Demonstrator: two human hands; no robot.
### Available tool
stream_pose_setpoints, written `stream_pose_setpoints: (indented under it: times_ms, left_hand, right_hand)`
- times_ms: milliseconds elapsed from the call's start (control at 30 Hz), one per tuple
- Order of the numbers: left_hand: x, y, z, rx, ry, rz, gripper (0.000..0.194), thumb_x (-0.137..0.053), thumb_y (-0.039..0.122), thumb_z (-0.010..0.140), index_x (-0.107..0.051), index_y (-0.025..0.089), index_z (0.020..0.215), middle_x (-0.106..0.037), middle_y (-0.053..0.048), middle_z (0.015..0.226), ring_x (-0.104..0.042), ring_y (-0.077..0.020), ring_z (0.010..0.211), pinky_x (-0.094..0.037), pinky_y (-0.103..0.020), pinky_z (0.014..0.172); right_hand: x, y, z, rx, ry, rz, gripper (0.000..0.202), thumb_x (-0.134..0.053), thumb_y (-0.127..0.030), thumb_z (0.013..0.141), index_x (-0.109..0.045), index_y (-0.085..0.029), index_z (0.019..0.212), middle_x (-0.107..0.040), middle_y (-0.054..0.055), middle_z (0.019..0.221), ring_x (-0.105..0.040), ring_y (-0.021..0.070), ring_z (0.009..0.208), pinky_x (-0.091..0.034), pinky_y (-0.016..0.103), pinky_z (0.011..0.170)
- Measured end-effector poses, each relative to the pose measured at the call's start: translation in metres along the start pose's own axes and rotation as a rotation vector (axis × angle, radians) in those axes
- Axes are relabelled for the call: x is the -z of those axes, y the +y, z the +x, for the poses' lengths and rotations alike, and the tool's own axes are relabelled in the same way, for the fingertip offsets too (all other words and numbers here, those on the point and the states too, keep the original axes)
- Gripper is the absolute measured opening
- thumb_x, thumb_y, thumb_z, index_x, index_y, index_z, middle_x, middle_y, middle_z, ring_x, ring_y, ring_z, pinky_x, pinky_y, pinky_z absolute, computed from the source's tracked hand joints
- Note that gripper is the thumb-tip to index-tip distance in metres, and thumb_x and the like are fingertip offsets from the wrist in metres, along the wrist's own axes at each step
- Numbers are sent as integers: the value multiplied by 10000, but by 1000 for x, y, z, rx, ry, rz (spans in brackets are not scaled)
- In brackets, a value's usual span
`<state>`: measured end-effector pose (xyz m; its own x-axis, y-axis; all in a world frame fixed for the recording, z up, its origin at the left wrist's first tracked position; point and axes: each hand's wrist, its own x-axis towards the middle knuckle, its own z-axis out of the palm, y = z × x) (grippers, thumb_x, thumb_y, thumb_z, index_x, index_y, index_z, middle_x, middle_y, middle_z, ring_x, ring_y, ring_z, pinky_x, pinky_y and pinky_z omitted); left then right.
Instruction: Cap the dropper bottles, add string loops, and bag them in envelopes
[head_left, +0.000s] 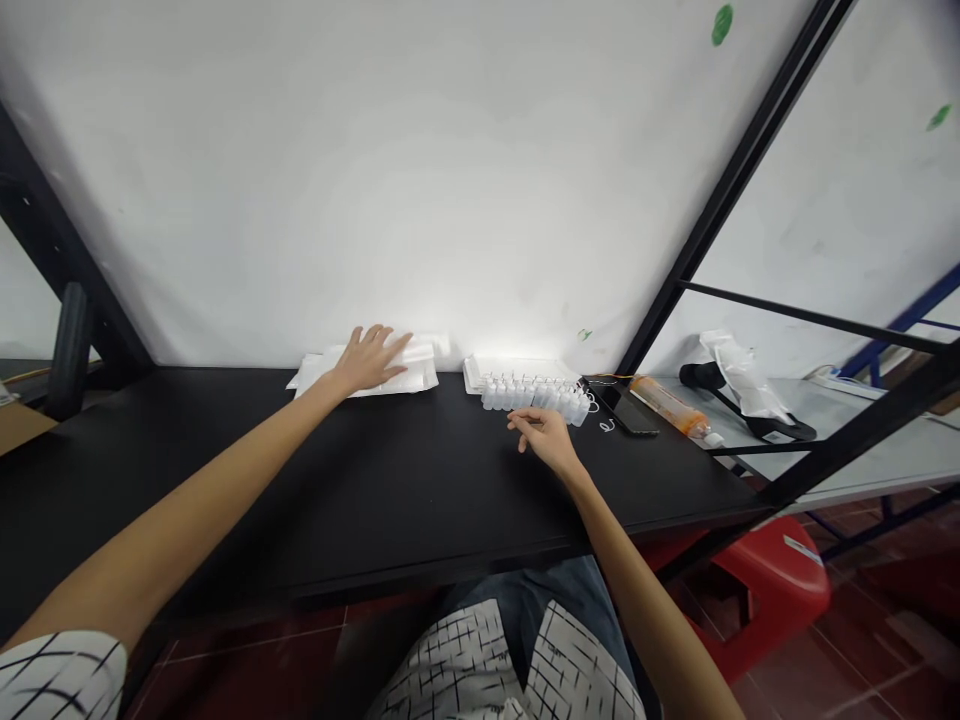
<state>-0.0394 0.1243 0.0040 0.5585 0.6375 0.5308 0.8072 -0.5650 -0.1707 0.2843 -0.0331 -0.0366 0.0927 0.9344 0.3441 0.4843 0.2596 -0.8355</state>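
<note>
My left hand (373, 362) lies with fingers spread on a stack of flat white packets (420, 378) near the back edge of the black table (420, 490). The hand covers part of the stack. My right hand (546, 436) is just in front of a cluster of small whitish plastic bottles (517, 392) with thin pointed tips. Its fingers are bent, and thumb and forefinger come together at the tips. Whether something small is between them I cannot make out. Behind the bottles lies a white flat pile (480, 370), partly hidden by them.
Right of the bottles lie a dark phone (634, 412) and a clear bottle with orange ends (671, 405). Black frame bars (697, 235) rise at the right. A red stool (780, 580) stands below. A piece of cardboard (22, 425) sits at the far left.
</note>
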Motion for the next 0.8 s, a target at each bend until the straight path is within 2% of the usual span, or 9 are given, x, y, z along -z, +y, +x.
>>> stream_pose_setpoints:
  times_ms: [100,200,333,467,500,567,633,700,800]
  left_hand:
    - [-35,1,-14,28,-44,47,576,-412,540,946,-559,147,1340,-552,-253,1324,-480,-390,1222,-315,-578,1012]
    - [-48,-1,-21,30,-43,62,603,-363,595,951,-592,163,1302,-576,-240,1289,-496,-376,1189,-333,-562,994]
    - [-40,0,-14,53,5,73,645,-356,637,938,-598,156,1293,-557,-252,1305,-494,-395,1191,-324,-583,989]
    - [-23,26,20,81,23,-3,572,-316,525,982,-577,149,1324,-540,-223,1347,-505,-369,1219,-349,-539,1008]
    - [-20,36,34,65,-46,-51,522,-316,456,991,-568,156,1337,-541,-205,1362,-501,-355,1236,-364,-525,1009]
    - [-18,58,65,-3,-283,-187,467,-355,355,975,-545,183,1365,-530,-150,1414,-474,-311,1292,-386,-464,1027]
    - [-22,78,95,-44,-377,-238,449,-435,353,934,-574,239,1345,-546,-73,1429,-487,-260,1298,-399,-372,1040]
    - [-30,94,118,-48,-461,-268,488,-517,372,883,-590,233,1344,-570,-69,1416,-526,-263,1268,-432,-330,1008]
    - [-43,106,134,-63,-564,-309,538,-588,371,822,-604,253,1347,-590,-45,1405,-583,-269,1209,-464,-290,959]
  right_hand:
    - [0,0,-3,0,-5,-40,239,-593,-374,834,-711,-166,827,-732,58,775,-595,128,421,-485,277,537]
    - [0,1,-7,21,-28,-92,208,-581,-333,845,-715,-175,824,-735,45,766,-616,130,438,-493,270,566]
    - [2,3,-8,55,-29,-136,194,-570,-297,858,-717,-172,837,-726,34,716,-642,137,475,-502,264,620]
    - [4,3,-7,57,-34,-168,186,-550,-270,870,-710,-178,845,-740,25,774,-637,123,469,-498,254,613]
    - [4,3,-7,63,-39,-191,186,-546,-264,873,-710,-180,853,-743,21,791,-636,120,470,-496,252,613]
    - [4,2,-8,78,-49,-266,184,-544,-250,878,-716,-183,878,-746,17,808,-641,119,491,-490,248,625]
    - [4,-1,-10,92,-60,-366,187,-545,-229,881,-726,-186,906,-753,19,827,-651,127,535,-481,247,644]
    - [3,-3,-14,105,-77,-451,194,-548,-204,879,-737,-194,924,-761,23,851,-668,143,611,-470,249,674]
    - [2,-4,-18,121,-84,-511,210,-549,-187,880,-748,-204,945,-768,26,878,-682,167,731,-449,251,707]
